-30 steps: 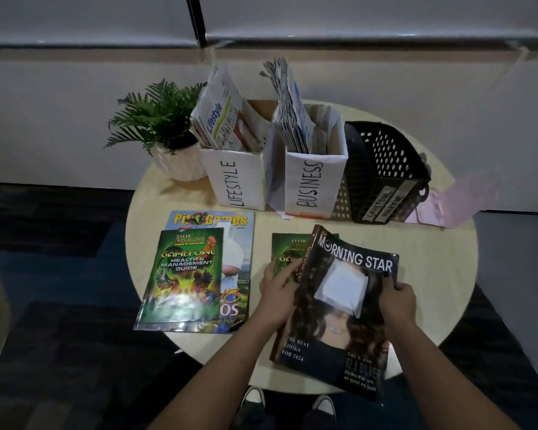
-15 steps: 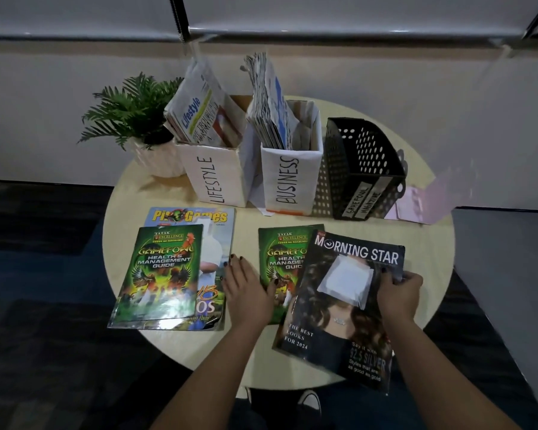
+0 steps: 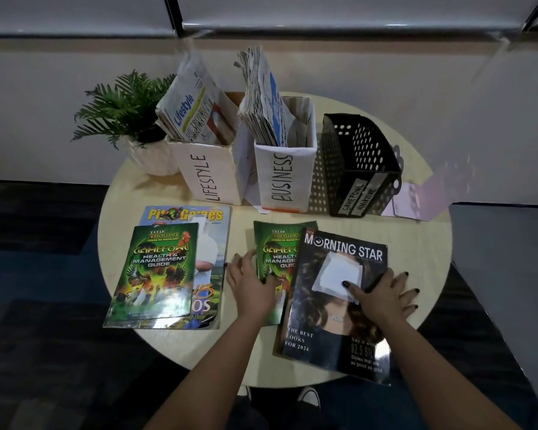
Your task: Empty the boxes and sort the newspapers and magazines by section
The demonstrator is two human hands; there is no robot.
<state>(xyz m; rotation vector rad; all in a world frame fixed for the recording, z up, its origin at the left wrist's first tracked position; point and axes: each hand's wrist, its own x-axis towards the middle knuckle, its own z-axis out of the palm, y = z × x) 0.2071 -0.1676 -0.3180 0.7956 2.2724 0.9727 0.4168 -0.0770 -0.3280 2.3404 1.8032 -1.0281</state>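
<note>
hands point(image 3: 314, 293) flat on magazines point(image 3: 333, 305) (2 overlapping)

The Morning Star magazine point(image 3: 333, 302), held up off the desk point(image 3: 416, 243) by both hands a second ago, now lies flat, overlapping the right edge of a green guide point(image 3: 274, 259). The right hand point(image 3: 382, 297) no longer grips its right edge but presses on the cover with fingers spread. The left hand point(image 3: 252, 282) has let go and rests on the green guide's left edge.
</note>
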